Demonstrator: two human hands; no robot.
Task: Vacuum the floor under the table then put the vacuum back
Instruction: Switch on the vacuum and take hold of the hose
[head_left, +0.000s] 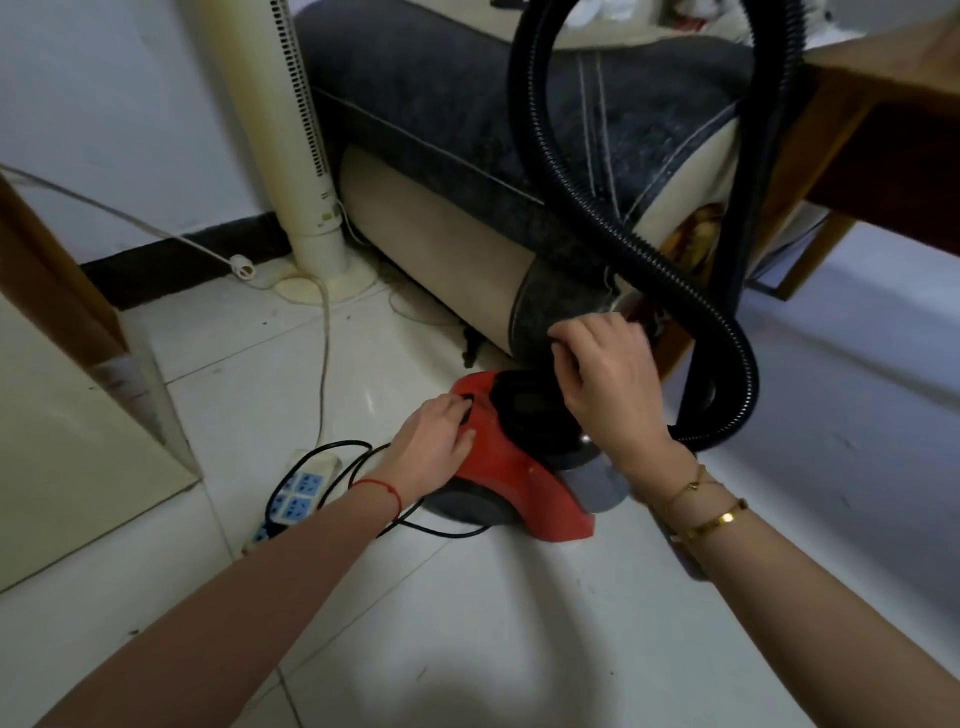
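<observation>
The red vacuum (511, 462) sits on the white floor (467, 623) next to the sofa (467, 156). The left hand (434, 439) rests on its top, fingers loosely bent. The right hand (605, 382) hovers above it, fingers curled, near the black hose (571, 182).
</observation>
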